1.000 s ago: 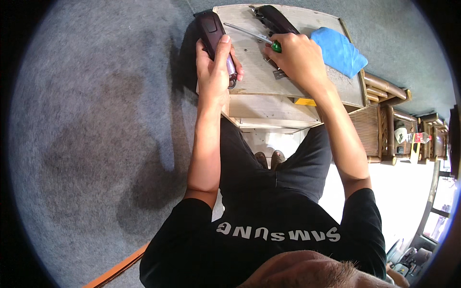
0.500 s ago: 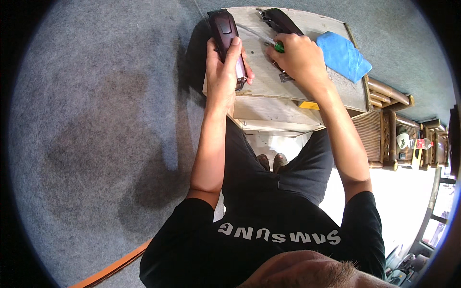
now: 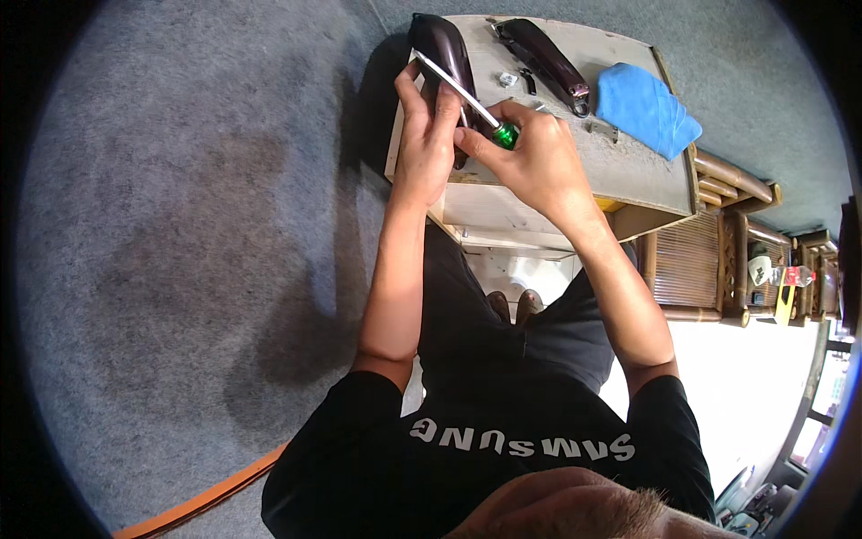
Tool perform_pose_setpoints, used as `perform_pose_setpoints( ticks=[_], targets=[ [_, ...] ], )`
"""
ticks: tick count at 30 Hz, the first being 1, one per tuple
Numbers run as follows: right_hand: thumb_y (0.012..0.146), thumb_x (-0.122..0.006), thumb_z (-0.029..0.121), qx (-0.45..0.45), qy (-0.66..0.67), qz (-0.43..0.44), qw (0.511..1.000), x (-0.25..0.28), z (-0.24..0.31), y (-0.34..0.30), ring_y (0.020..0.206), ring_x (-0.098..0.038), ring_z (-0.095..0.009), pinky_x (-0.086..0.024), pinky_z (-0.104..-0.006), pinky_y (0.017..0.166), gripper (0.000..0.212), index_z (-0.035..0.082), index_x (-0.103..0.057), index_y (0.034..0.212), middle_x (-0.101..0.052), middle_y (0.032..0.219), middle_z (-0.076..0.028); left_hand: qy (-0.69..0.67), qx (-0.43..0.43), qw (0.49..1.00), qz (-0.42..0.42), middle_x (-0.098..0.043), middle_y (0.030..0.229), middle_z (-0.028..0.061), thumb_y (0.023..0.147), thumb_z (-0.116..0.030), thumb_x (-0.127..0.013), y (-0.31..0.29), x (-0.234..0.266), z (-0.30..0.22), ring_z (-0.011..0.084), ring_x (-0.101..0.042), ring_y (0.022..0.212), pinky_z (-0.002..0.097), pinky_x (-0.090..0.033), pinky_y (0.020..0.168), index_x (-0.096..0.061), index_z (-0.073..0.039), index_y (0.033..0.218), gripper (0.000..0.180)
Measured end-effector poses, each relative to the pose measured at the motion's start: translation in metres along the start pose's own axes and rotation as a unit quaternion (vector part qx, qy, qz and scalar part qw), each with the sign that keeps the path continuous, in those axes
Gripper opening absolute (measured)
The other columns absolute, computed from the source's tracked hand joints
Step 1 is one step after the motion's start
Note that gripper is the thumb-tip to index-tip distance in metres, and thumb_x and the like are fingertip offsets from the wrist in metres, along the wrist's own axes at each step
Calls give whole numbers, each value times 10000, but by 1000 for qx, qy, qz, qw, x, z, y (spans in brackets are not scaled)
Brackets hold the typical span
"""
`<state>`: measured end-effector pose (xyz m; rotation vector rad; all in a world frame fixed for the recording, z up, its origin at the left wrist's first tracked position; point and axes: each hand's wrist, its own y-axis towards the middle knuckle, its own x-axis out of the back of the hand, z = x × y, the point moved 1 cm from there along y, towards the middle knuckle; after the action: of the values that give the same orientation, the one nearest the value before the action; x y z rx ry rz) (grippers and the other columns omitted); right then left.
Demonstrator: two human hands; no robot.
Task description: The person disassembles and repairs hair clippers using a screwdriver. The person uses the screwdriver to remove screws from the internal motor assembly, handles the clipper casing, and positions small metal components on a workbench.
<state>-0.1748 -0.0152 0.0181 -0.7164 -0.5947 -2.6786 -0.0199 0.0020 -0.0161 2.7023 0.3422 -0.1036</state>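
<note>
Upright in my left hand [image 3: 424, 148] is a dark maroon hair clipper [image 3: 446, 45], its lower end partly hidden by my fingers. My right hand [image 3: 546, 162] is closed round the green handle of a screwdriver [image 3: 460, 88]. The screwdriver's shaft slants up and left across the clipper, with its tip near the clipper's left edge. A second maroon clipper [image 3: 548, 61] lies on the wooden table [image 3: 651, 175], right of my hands. Between the two clippers lie a small black part [image 3: 528, 83] and a small whitish piece [image 3: 508, 79]. Near the second clipper's lower end is a small metal piece [image 3: 603, 131].
A folded blue cloth [image 3: 642, 108] lies at the table's right side. Bamboo furniture [image 3: 687, 260] stands to the right, with a plastic bottle [image 3: 796, 277] on it farther off. Grey carpet-like surface [image 3: 197, 225] fills the left. My legs are below the table's near edge.
My right hand has moved left with the screwdriver, from beside the second clipper to the held one. The second clipper now shows whole. The held clipper has turned slightly.
</note>
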Motion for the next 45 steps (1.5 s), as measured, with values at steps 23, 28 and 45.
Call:
perform_pose_setpoints(
  ticks=[23, 28, 45],
  targets=[
    [793, -858, 426, -89, 123, -18, 988, -7, -19, -3, 549, -586, -191, -501, -380, 571, 492, -20, -652, 770, -601, 590, -116, -12, 32, 999, -7, -545, 1326, 114, 1154, -423, -428, -1, 0, -4, 168, -519, 1198, 333, -422, 1067, -362, -50, 1462, 488],
    [800, -864, 445, -59, 105, -28, 992, -8, -16, -6, 523, -608, -215, -502, -383, 562, 502, -14, -662, 779, -606, 572, -116, 18, 6, 1000, -20, -536, 1310, 123, 1155, -447, -406, -1, -2, -2, 168, -518, 1171, 332, -428, 1051, -356, -43, 1466, 513],
    [823, -855, 409, -31, 113, -16, 993, -9, -17, -6, 492, -579, -189, -493, -369, 543, 477, -29, -673, 778, -574, 541, -142, 41, -10, 999, 20, -500, 1378, 155, 1151, -460, -384, 0, 2, 2, 204, -507, 1235, 355, -398, 1088, -354, 4, 1473, 565]
  ],
)
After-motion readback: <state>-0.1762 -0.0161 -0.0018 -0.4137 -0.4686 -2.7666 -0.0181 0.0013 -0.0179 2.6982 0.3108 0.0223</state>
